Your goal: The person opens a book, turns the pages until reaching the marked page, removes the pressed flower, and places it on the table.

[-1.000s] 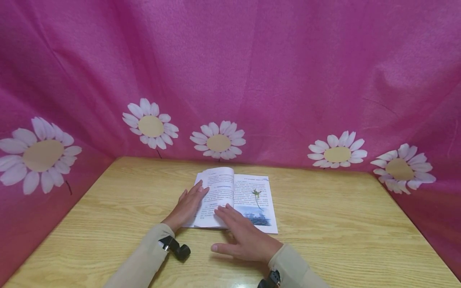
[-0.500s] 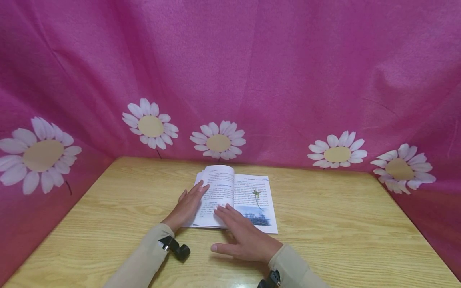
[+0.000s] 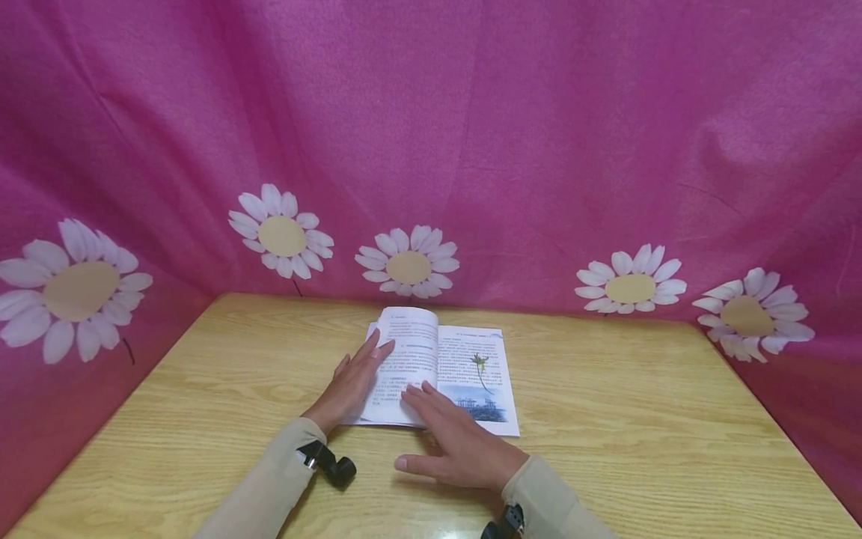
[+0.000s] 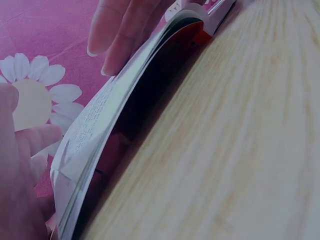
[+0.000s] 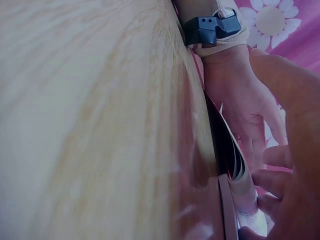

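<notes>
An open book with printed pages lies toward the back of the table. Its left-hand pages bulge up in a curve near the spine. A small green sprig with a thin stem shows on the right page, above a blue picture. My left hand rests at the outer edge of the left page, fingers extended across it. Over the lower part of that page my right hand reaches with straight fingers, its thumb spread away over the table. In the left wrist view, the lifted pages arch above the tabletop.
The wooden table extends on both sides of the book. A pink curtain printed with white daisies hangs around the back and sides. Black wrist cameras are strapped over the beige sleeves.
The left-hand pages have bulged a little higher, their top edge shifting up and slightly right. My left fingers have moved slightly with them. The right hand has stayed almost still.
</notes>
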The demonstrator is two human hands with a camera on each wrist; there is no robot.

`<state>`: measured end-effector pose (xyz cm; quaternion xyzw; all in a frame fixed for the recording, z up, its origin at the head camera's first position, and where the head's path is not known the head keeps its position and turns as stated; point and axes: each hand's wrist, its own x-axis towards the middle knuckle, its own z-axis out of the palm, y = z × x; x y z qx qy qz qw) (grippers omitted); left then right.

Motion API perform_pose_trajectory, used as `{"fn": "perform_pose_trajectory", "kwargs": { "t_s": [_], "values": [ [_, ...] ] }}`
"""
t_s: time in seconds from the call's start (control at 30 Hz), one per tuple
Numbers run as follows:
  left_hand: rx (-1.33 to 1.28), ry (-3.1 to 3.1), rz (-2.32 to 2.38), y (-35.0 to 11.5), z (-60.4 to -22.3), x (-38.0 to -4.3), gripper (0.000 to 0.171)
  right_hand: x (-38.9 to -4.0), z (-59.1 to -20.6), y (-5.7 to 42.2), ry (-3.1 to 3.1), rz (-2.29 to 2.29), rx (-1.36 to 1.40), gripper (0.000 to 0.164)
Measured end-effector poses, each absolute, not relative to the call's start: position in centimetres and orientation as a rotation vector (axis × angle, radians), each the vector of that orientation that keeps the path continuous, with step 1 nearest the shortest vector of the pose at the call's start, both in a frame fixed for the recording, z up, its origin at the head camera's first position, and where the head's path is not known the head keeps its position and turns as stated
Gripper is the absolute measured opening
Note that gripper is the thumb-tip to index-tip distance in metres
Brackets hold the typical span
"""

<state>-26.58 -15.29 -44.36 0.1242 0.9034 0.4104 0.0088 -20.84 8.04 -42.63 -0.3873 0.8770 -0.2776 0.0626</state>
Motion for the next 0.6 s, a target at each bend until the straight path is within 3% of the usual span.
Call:
{"fn": "perform_pose_trajectory", "kwargs": {
  "t_s": [0.6],
  "values": [
    [0.436, 2.842, 1.142, -14.89, -44.4, -26.79, 0.055, -20.84, -42.74, 8.14, 2.653, -0.845, -1.176, 0.09]
  ]
}}
